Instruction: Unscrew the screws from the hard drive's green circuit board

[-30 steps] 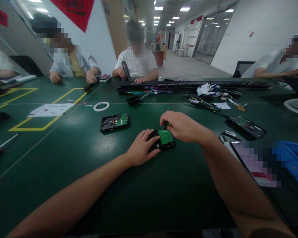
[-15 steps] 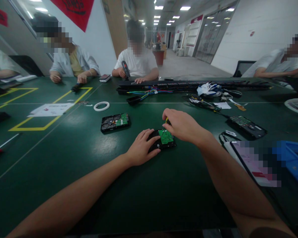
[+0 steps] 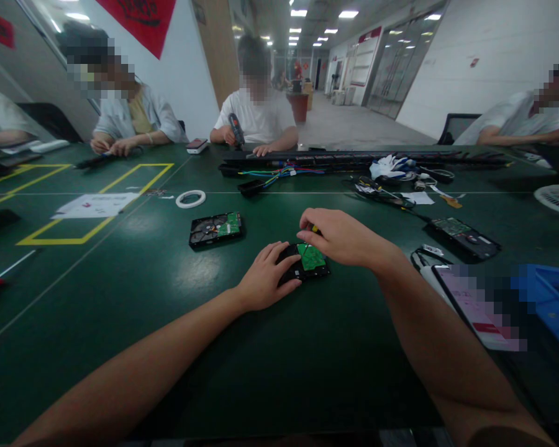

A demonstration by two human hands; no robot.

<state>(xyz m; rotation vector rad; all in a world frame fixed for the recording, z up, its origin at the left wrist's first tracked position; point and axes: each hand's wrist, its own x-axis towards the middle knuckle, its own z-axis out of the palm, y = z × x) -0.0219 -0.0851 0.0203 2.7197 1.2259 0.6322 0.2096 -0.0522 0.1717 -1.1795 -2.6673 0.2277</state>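
A black hard drive (image 3: 320, 271) with a green circuit board lies flat on the dark green table. Across its left end rests my left hand (image 3: 264, 278), fingers spread over the top and thumb along the near edge, gripping it in place. My right hand (image 3: 340, 236) is closed around a screwdriver (image 3: 315, 229) with a yellow and black handle, held above the circuit board. Most of the handle is hidden by the fingers, and its thin shaft points down at the board. To the left sits a second hard drive (image 3: 215, 230), board side up.
On the right are another hard drive (image 3: 463, 238), a phone-like device (image 3: 475, 304) and a blue bin (image 3: 547, 304). Tape (image 3: 190, 198) and paper (image 3: 95, 206) lie left. Cables (image 3: 279, 176) and gloves (image 3: 391, 167) line the far side, where co-workers sit.
My right hand has turned slightly and dipped left around the screwdriver handle. My left hand and the hard drive stay put. A co-worker at far left has drawn their hands together.
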